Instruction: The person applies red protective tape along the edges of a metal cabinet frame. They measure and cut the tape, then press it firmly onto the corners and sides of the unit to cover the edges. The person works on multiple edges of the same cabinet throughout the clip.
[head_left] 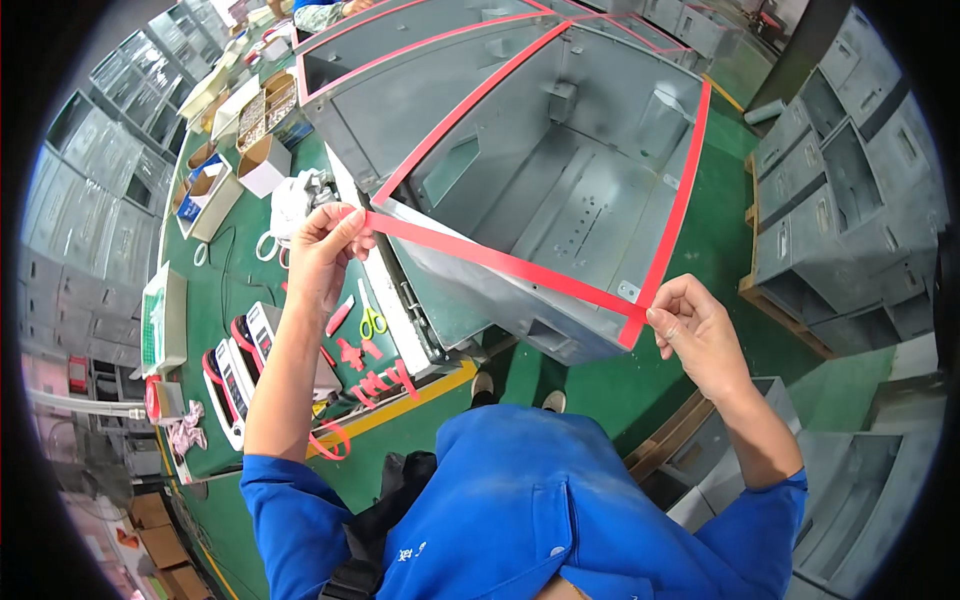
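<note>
Between my two hands a strip of red tape [490, 258] is stretched along the near edge of a grey sheet-metal cabinet [440, 275]. My left hand [335, 248] pinches the strip's left end, by the cabinet's near left corner. At the near right corner my right hand [697, 332] pinches the other end between thumb and fingers. Red tape also lines the cabinet's left, right and far edges. Its open side faces up, showing a holed inner panel [585, 205]. Whether the near strip sticks to the edge along its length, I cannot tell.
Tape dispensers [240, 375], yellow-handled scissors [372, 322] and short red tape pieces [375, 380] lie on the green bench at left. Parts boxes [265, 165] stand farther back. More grey cabinets [835, 200] are stacked at right. Another person's hand [355, 7] shows at the top.
</note>
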